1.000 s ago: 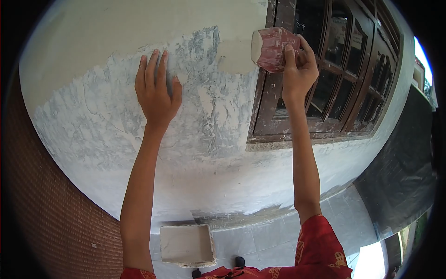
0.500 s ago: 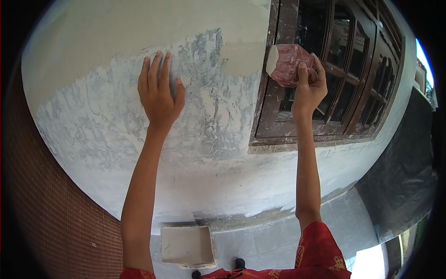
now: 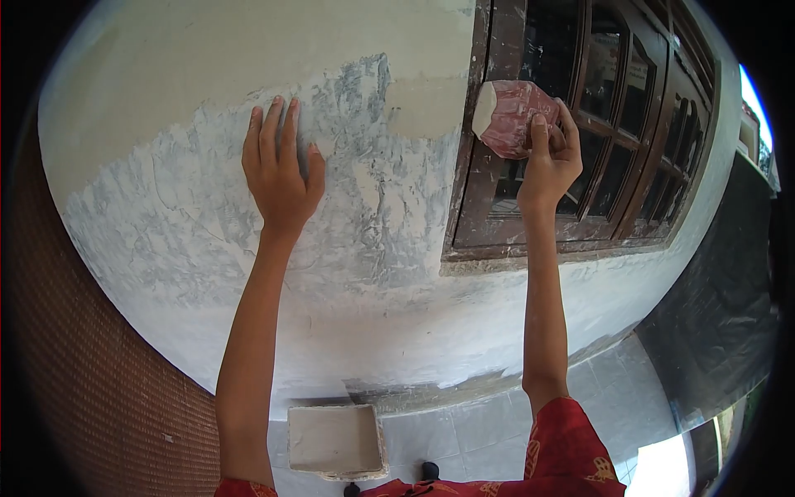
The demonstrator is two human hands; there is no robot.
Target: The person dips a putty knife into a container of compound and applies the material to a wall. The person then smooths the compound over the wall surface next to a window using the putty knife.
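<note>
My left hand (image 3: 282,170) rests with fingers spread against the wall (image 3: 364,323), over a patch of streaky white and grey putty. Between the thumb and fingers of my right hand (image 3: 549,161) is a reddish putty scraper (image 3: 515,118), smeared with white. A thick pale band of putty (image 3: 485,110) lies along the scraper's left edge. That edge is in front of the brown window frame (image 3: 469,195), at the border with the wall; whether it touches cannot be made out.
On the tiled floor (image 3: 431,435) below stands a rectangular tub (image 3: 381,451) with pale putty in it. Paned window shutters (image 3: 580,217) fill the upper right. A woven brown panel (image 3: 124,373) is at the left, and a dark sheet (image 3: 704,306) hangs at the right.
The whole view has shifted very slightly. Both hands keep nearly the same pose, and the scraper stays in my right hand by the window frame.
</note>
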